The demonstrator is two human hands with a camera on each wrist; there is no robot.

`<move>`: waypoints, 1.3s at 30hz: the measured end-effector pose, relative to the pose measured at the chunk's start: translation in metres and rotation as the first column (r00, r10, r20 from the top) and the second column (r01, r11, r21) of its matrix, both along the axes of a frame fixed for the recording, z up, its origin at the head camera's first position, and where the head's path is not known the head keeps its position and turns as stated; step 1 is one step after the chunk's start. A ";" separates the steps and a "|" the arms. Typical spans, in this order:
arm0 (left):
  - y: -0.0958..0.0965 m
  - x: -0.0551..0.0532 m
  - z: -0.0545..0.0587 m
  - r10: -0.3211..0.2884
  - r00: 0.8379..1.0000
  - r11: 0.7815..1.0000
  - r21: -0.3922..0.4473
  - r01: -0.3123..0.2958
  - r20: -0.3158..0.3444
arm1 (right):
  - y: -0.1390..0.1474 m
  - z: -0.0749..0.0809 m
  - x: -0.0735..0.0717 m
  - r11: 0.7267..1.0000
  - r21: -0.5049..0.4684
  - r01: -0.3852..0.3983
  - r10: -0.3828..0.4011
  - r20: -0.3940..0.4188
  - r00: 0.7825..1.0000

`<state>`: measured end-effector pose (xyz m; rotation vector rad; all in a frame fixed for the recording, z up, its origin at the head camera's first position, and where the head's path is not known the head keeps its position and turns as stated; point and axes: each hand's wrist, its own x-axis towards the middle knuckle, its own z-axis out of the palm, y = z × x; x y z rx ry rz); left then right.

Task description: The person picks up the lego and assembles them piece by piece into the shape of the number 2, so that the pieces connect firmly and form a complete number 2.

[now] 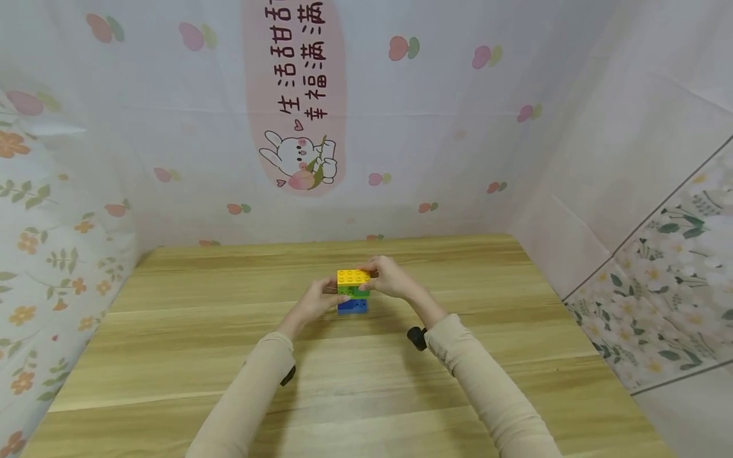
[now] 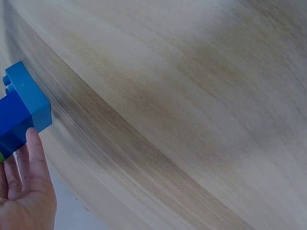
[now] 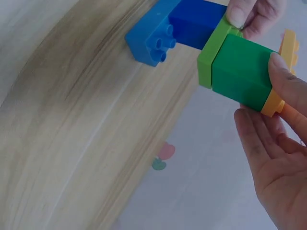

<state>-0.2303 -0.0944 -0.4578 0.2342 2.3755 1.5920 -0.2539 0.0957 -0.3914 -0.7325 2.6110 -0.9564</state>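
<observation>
A stack of toy building bricks stands on the table between both hands. Lowest is a light blue brick (image 3: pixel 151 36), then a dark blue brick (image 3: pixel 197 21), a light green one (image 3: pixel 211 60), a dark green one (image 3: pixel 244 72) and a yellow brick (image 1: pixel 353 277) on top. My left hand (image 1: pixel 314 300) grips the stack from the left, its thumb on the light green brick; one fingertip touches the blue part in the left wrist view. On the other side my right hand (image 1: pixel 390 278) holds the upper end, thumb across the dark green brick near the yellow one.
The wooden table (image 1: pixel 189 356) runs back to a hanging cloth (image 1: pixel 435 159) printed with fruit and a rabbit. Flowered cloths (image 1: pixel 51 305) close off the sides. Dark wrist devices (image 1: pixel 417 338) sit at the sleeve cuffs.
</observation>
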 end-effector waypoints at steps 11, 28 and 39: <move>0.002 0.001 -0.003 0.012 1.000 1.000 -0.006 -0.012 -0.007 | -0.006 0.004 0.003 0.997 0.072 -0.014 0.015 -0.010 1.000; 0.003 0.007 -0.006 0.043 0.999 0.999 -0.010 -0.043 -0.010 | -0.005 0.003 0.002 0.994 0.102 -0.046 0.049 -0.030 0.998; 0.003 0.006 -0.006 0.043 0.999 0.999 0.019 -0.043 -0.010 | 0.007 -0.015 -0.003 0.992 -0.125 -0.008 0.023 0.123 0.992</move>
